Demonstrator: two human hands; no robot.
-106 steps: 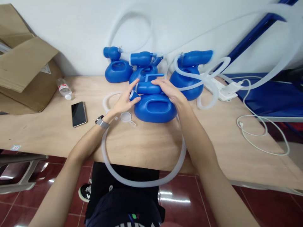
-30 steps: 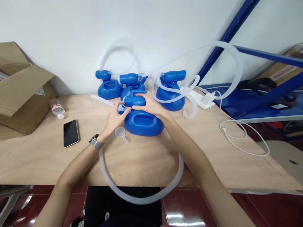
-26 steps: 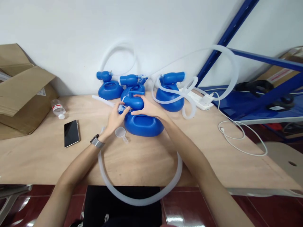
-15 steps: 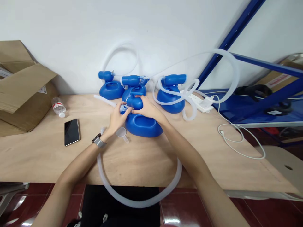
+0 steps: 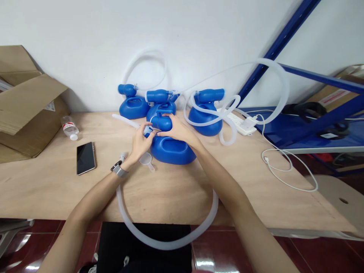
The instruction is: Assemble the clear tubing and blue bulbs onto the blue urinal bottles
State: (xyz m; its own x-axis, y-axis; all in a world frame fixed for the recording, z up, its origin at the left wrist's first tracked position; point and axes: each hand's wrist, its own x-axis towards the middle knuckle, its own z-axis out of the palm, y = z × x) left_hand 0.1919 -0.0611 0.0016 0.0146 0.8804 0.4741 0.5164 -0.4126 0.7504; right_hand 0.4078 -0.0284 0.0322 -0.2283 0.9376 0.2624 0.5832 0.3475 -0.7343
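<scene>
A blue plastic bottle [image 5: 173,151] with a moulded handle loop stands in front of me, shaped like a portable urine bottle. My left hand [image 5: 142,138] is closed around its blue neck [image 5: 148,131], at the bottle's left end. Above the bottle, my right hand [image 5: 176,129] grips a rounded blue plastic piece [image 5: 162,123] with a flat tab on top. The thumbs almost meet between the neck and this piece; whether the two parts are joined there is hidden. A small clear round lid with a tab [image 5: 146,159] lies beside the bottle, near my left wrist.
Similar blue bottles [image 5: 133,108] with pale hoses line the wall. A loose corrugated hose [image 5: 167,244] loops over the front edge. A phone [image 5: 86,158], water bottle [image 5: 69,129] and carton [image 5: 31,113] lie left; a power strip [image 5: 241,123] and white cable lie right.
Both hands keep their grips almost in place. The rounded blue piece has shifted very slightly upward, and the left fingers have moved a little on the neck. The camera view has shifted slightly.
</scene>
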